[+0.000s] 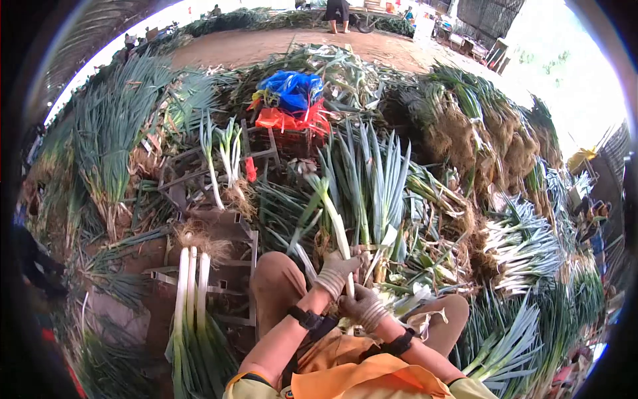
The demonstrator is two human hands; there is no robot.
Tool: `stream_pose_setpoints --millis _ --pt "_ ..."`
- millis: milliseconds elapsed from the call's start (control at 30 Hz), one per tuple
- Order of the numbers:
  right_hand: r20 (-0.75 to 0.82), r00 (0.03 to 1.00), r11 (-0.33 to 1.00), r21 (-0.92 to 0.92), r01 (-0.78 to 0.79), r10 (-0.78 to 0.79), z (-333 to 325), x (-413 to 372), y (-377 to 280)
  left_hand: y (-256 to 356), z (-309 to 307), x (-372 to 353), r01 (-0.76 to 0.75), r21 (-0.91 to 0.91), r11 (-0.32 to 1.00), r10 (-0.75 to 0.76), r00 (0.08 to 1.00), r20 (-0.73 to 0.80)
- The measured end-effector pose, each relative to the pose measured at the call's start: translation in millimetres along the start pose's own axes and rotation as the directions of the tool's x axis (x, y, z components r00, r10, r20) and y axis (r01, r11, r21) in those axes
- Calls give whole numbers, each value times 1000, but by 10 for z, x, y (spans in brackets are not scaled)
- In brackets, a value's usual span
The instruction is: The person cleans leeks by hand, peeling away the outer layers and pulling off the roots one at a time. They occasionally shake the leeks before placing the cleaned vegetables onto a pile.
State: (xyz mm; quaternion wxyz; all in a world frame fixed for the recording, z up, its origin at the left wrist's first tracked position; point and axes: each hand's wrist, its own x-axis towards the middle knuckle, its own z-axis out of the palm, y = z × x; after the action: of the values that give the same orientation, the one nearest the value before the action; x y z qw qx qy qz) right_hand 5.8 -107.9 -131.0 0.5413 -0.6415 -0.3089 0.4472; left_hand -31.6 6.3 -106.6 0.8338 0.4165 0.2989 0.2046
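In the middle, between the knees, my left hand (337,272), gloved, is closed round the white stalk of a leek (337,229) whose green top points up and left. My right hand (364,307), also gloved, is closed by the lower end of that stalk; its fingertips are partly hidden. Just beyond my hands stand leeks with broad green leaves (369,186). Three white-stemmed leeks (191,292) lie at the lower left with their roots towards the metal frame (254,279). Other rooted leeks (230,156) lean on the frame further up.
Blue plastic bags (292,90) and red plastic bags (292,121) sit on the heap ahead. Cleaned leeks (522,249) are piled at the right, below bundles with brown roots (505,139). Tall leeks (109,133) stand at the left. A person (337,12) stands in the far background.
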Motion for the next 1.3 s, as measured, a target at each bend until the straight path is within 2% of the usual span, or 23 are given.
stream_pose_setpoints --millis 67,133,267,333,400,467,567,633,700,733,767,800,833,867,933,1000,1033,1067,1133,1200,1233,1267,1300 --pt "-35 998 979 -196 -53 47 96 75 -275 208 -124 78 -47 42 998 44 997 67" --pt "-23 993 956 -274 102 -113 242 181 -561 546 -167 61 -86 -6 996 86 992 92" --pt "223 966 976 -140 165 -132 425 447 -1024 1299 -334 55 -192 68 979 187 980 65" --pt "255 920 952 149 267 -297 566 623 -792 1719 -534 101 -333 149 931 329 943 49" --pt "265 899 934 29 355 -349 496 690 -838 1973 -960 412 -381 -17 925 381 924 40" --pt "365 931 749 -618 237 6 359 744 -418 2248 -1317 705 -455 113 883 468 869 -157" --pt "179 983 906 -411 105 -33 144 543 355 2360 -2441 1395 -207 164 964 256 888 -382" --pt "78 986 877 -472 -92 146 -129 374 696 2201 -3063 1731 -90 276 957 206 880 -428" --pt "-20 983 894 -412 -175 184 -404 180 942 1815 -3732 2112 -182 514 838 424 809 -406" --pt "-109 985 851 -498 -168 131 -570 140 1095 1671 -4170 2255 102 621 777 317 789 -526" --pt "-195 888 853 -256 -455 415 -721 187 974 1494 -4482 2357 133 730 670 360 802 -477" --pt "-361 871 792 -394 -465 332 -891 219 1092 1208 -5250 2641 15 680 733 397 802 -446" --pt "-453 847 893 -201 -402 280 -1041 266 1063 1135 -5256 2621 295 906 305 417 814 -405" --pt "-561 805 875 -273 -400 193 -1124 366 968 1156 -5091 2556 515 839 174 326 774 -543" --pt "-581 807 771 -462 -439 111 -1327 591 1165 1003 -5065 2549 329 732 596 310 747 -589" --pt "-535 802 680 -486 -549 265 -1381 890 1299 945 -4992 2555 122 369 921 184 699 -691" --pt "-575 784 727 -433 -533 233 -1332 987 1418 958 -4803 2522 210 513 832 295 617 -730" --pt "-532 774 601 -510 -616 342 -1284 1115 1420 986 -4609 2465 307 628 715 416 534 -736" --pt "-610 685 332 -600 -728 398 -874 1252 1253 1135 -4203 2340 276 748 604 485 617 -620" --pt "-330 935 53 -940 -338 128 -291 906 1508 1140 -4281 2377 95 763 640 483 722 -495" --pt "-90 845 101 -981 -168 527 -63 809 1264 1130 -4008 2327 33 721 692 493 708 -506" --pt "159 912 199 -976 87 377 192 479 1597 1139 -3695 2282 32 725 688 495 709 -502" --pt "113 717 453 -839 -302 688 315 401 1727 1178 -3323 2215 32 600 800 352 784 -511"
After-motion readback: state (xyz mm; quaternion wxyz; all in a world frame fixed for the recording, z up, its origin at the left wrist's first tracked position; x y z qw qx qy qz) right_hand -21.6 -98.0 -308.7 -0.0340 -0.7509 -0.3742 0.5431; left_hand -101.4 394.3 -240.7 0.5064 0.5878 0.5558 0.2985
